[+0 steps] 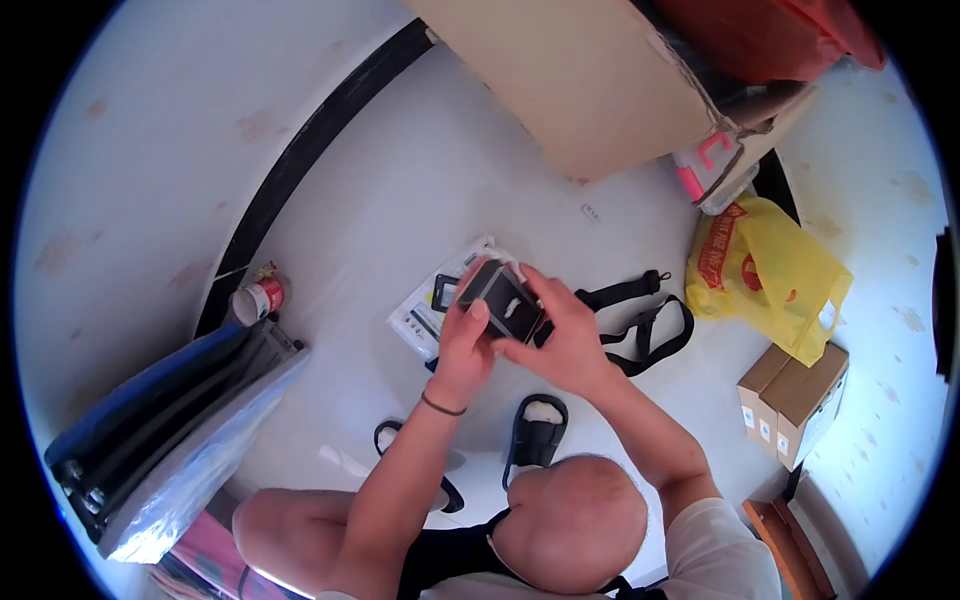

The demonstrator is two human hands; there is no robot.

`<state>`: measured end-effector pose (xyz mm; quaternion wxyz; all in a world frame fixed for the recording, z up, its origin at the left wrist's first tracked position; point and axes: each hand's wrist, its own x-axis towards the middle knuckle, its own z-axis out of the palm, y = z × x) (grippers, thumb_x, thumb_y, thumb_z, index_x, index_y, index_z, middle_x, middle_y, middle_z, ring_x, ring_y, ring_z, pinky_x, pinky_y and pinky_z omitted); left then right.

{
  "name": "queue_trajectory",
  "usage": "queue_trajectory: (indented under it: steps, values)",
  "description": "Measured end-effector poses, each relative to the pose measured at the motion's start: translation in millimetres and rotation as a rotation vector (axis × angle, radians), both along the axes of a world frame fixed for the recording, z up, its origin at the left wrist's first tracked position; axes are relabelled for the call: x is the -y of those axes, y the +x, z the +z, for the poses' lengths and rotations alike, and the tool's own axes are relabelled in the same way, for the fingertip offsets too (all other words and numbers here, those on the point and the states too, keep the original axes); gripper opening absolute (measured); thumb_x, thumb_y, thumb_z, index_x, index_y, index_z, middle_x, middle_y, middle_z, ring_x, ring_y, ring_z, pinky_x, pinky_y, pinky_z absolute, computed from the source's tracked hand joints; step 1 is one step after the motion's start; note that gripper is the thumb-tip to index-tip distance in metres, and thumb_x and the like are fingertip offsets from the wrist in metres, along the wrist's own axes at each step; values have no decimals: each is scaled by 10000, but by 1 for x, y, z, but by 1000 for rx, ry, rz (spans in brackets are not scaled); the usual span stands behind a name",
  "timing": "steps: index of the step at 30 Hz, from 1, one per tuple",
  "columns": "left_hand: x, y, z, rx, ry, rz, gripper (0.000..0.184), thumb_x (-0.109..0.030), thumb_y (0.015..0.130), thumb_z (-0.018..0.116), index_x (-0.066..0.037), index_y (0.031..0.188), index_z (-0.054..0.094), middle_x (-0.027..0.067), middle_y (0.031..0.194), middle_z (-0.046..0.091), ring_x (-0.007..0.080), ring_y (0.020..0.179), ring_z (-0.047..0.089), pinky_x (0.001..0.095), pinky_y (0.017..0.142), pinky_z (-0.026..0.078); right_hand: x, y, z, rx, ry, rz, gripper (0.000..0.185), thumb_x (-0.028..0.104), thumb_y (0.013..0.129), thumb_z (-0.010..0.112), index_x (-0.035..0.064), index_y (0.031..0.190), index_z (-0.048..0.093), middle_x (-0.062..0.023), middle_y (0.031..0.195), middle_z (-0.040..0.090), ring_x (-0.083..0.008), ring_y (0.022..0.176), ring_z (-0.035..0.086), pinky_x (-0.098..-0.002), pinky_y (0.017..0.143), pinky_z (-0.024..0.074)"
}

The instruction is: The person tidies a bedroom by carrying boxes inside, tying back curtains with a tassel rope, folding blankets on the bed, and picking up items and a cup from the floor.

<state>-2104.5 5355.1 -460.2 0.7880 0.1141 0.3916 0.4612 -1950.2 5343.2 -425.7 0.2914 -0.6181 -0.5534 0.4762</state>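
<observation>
Both my hands hold a small dark box (pixel 503 302) with a light mark on its face, above the floor. My left hand (pixel 467 345) grips its left side, the thumb lying on the face. On the right side, my right hand (pixel 565 335) has its fingers round the far edge and its thumb at the near edge. Beneath and to the left of the box lies a white printed package (pixel 420 318) with a dark device pictured or lying on it; I cannot tell which. A black strap (pixel 650 345) is looped on the floor beside my right hand.
A large cardboard box (pixel 590 80) stands ahead. To the right are a yellow bag (pixel 765 270) and brown cartons (pixel 790 395). At the left, a can (pixel 258 300) is near wrapped flat panels (pixel 190 430). My sandalled feet rest below my hands.
</observation>
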Motion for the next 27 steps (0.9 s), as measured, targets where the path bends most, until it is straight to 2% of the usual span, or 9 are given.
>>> queue_trajectory:
  steps: [2,3,6,11,14,18,22,26,27]
  values:
    - [-9,-2,11,186,-156,-40,618,-467,959,553,-43,1388,417,178,1260,582,309,1218,545,440,1021,447,5,-7,6,6,149,114,819,253,679,854,6,1363,478,-173,1199,579,-343,1082,583,-384,889,515]
    - [-16,-9,13,212,-167,-40,611,-517,981,475,-54,1376,430,161,1223,605,303,1187,569,456,997,477,9,-5,12,-62,93,118,718,191,669,841,2,1295,546,-139,1176,586,-313,1045,584,-382,827,527]
    - [-17,-19,10,338,-149,-80,607,-517,1005,376,-35,1367,441,179,1202,621,341,1196,566,502,1027,457,13,-1,-8,165,465,100,602,113,626,820,7,1186,627,-109,1128,593,-278,990,589,-365,779,530]
    - [8,4,19,238,-119,-126,586,-426,977,515,-33,1398,411,117,1188,616,223,1107,618,366,962,503,20,-17,-38,325,665,-227,585,26,521,770,53,1097,675,-67,917,561,-204,774,513,-299,597,434]
    - [1,-11,11,237,-92,-189,617,-402,967,526,-36,1437,365,127,1167,618,233,1079,628,372,937,515,26,-18,-22,358,612,-78,565,83,555,805,27,1095,650,-80,925,527,-222,798,542,-315,640,470]
    - [-15,-29,17,381,-38,-292,706,-334,955,588,-75,1515,245,174,1152,620,258,1031,640,410,900,533,27,-1,7,109,527,84,629,171,586,817,13,1168,638,-107,967,556,-245,803,544,-333,651,475]
    - [-10,-28,23,499,-71,-361,776,-336,930,613,-87,1536,196,197,1152,615,292,987,657,432,872,551,11,16,17,78,396,-60,713,177,662,801,-3,1302,544,-135,1066,584,-205,831,556,-317,685,481]
    - [-1,-26,20,442,-129,-449,624,-296,906,646,-4,1402,404,188,1126,624,295,956,671,402,843,566,-21,21,18,-196,326,-15,632,43,723,701,-4,1325,515,-162,1186,574,-227,895,601,-322,752,504]
    - [-1,-25,23,331,-150,-494,714,-324,854,667,-9,1423,373,174,1090,626,299,916,679,418,795,585,-26,20,20,-236,285,-3,577,24,720,677,10,1282,549,-156,1227,580,-233,943,611,-325,769,508]
